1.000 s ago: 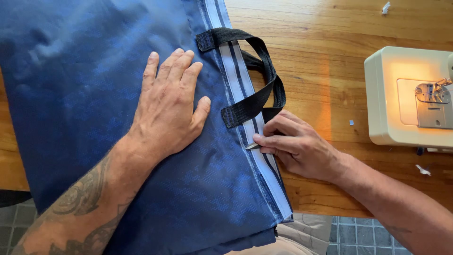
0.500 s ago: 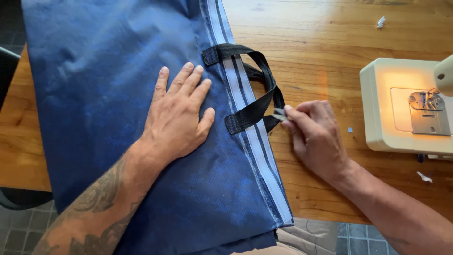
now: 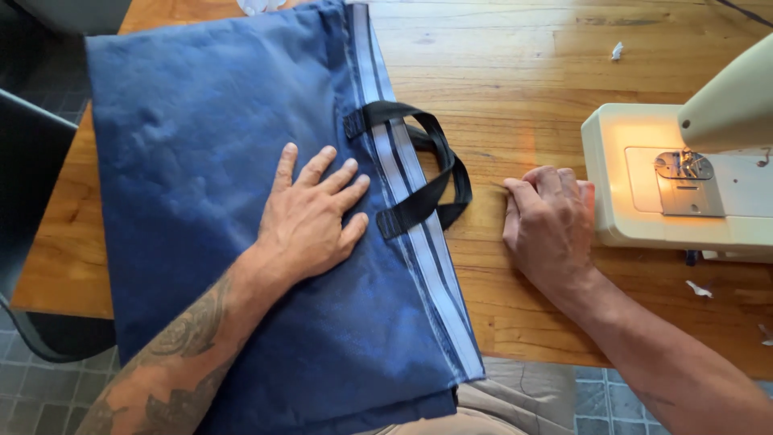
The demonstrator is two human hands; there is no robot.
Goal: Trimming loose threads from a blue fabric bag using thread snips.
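Note:
A dark blue fabric bag [image 3: 201,161] lies flat on the wooden table [image 3: 523,72]. A light striped band [image 3: 403,185] runs along its right edge, and two black strap handles [image 3: 439,173] stick out over the wood. My left hand [image 3: 310,217] presses flat on the bag with fingers spread, just left of the handles. My right hand [image 3: 547,221] rests on the table between the handles and the sewing machine. Its fingers are pinched on a thin pin [image 3: 499,186] whose tip pokes out to the left.
A cream sewing machine [image 3: 684,185] with its lamp lit stands at the right edge, its needle plate [image 3: 684,181] close to my right hand. Small fabric scraps [image 3: 617,51] dot the table. A dark chair [image 3: 32,201] sits at the left, above a tiled floor.
My right hand has drawn away from the bag's edge by the handles and moved right toward the sewing machine, fingers pinched. My left hand stays flat on the bag.

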